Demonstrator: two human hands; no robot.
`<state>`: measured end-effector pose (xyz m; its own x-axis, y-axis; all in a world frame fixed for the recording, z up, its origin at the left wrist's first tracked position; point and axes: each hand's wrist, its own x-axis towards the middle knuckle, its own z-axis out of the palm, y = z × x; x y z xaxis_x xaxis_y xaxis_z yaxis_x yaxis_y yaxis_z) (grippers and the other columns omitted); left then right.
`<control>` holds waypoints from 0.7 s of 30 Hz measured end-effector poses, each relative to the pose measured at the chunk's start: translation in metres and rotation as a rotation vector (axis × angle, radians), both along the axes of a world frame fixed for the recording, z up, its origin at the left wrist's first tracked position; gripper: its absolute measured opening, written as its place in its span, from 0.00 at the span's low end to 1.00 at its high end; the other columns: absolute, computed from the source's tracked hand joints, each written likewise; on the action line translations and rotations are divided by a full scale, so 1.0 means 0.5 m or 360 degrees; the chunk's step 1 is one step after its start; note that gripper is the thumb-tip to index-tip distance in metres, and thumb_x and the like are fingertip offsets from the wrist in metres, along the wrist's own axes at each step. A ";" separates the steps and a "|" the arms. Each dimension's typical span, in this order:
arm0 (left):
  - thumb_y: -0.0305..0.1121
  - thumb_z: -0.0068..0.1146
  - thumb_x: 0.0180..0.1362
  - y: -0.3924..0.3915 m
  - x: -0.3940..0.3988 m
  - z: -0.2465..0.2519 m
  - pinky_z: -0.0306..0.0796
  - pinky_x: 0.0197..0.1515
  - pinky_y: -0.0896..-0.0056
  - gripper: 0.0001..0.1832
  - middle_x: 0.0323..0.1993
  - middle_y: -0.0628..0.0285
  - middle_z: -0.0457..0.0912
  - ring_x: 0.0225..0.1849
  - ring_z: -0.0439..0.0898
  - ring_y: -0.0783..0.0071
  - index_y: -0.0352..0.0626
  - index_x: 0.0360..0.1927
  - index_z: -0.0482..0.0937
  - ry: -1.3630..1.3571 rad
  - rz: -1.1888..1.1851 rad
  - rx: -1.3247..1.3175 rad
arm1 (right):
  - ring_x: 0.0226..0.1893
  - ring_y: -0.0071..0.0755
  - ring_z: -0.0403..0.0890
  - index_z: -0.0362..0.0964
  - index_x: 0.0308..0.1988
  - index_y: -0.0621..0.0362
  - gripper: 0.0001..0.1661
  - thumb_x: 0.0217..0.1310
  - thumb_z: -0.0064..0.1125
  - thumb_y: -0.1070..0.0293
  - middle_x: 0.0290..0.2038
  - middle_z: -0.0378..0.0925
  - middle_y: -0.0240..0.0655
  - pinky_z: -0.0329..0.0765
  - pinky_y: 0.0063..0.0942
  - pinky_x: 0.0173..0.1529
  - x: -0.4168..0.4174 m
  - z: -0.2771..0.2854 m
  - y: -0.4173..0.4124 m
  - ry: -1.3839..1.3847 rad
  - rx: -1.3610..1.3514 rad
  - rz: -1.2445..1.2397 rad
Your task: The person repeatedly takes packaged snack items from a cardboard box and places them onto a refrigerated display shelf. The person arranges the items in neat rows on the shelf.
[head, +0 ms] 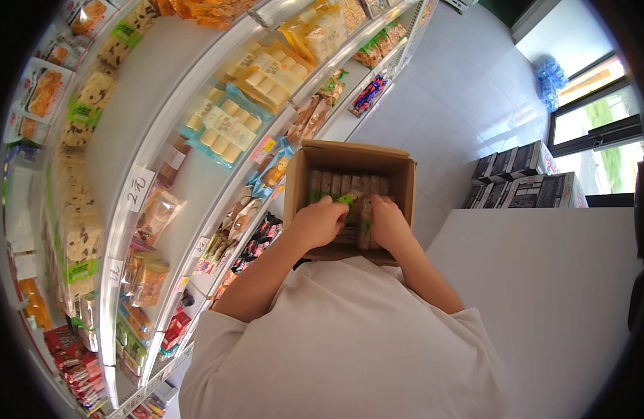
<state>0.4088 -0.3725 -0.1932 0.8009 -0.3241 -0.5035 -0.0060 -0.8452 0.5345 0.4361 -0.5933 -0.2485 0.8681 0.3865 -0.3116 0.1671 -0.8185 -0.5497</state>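
Note:
An open cardboard box [296, 178] stands right in front of my body, its inside facing up. Rows of packaged snack bars [348, 183] in clear wrap with green labels lie in it. My left hand [324, 222] reaches over the box's left side, its fingers closed on a packaged snack bar [349, 198] that lies tilted above the others. At the right side of the box, my right hand [387, 217] has its fingers on another clear-wrapped pack [366, 225]; whether it grips this pack is hard to tell, as the fingertips are partly hidden.
Store shelves [149, 141] with packaged breads and snacks rise along the left, close to the box. A white surface [537, 272] lies to the right. Beyond it are stacked cartons [537, 188] by a glass door [594, 125], with blue plastic-wrapped bottles [550, 81] on the tiled floor [437, 105].

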 end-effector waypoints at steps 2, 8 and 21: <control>0.29 0.61 0.66 0.058 -0.017 0.051 0.80 0.52 0.53 0.17 0.54 0.53 0.81 0.52 0.85 0.53 0.59 0.56 0.86 -0.0096 0.0096 -0.0281 | 0.61 0.56 0.81 0.62 0.72 0.61 0.39 0.64 0.65 0.76 0.57 0.79 0.55 0.81 0.43 0.61 0.012 0.039 0.014 -0.0227 0.0263 0.0004; 0.22 0.56 0.70 0.178 -0.089 0.190 0.78 0.47 0.69 0.26 0.61 0.58 0.80 0.49 0.83 0.70 0.46 0.71 0.75 -0.0494 0.0708 -0.1275 | 0.57 0.27 0.76 0.56 0.78 0.53 0.42 0.71 0.61 0.81 0.60 0.74 0.37 0.79 0.29 0.61 0.045 0.188 0.078 0.0757 0.1616 0.0127; 0.31 0.44 0.80 0.215 -0.222 0.247 0.74 0.49 0.68 0.14 0.51 0.52 0.81 0.42 0.79 0.73 0.32 0.59 0.75 -0.1225 0.1591 -0.1803 | 0.42 0.33 0.83 0.73 0.59 0.64 0.19 0.85 0.41 0.64 0.48 0.81 0.40 0.78 0.29 0.50 0.002 0.325 0.312 -0.0558 0.1730 0.0552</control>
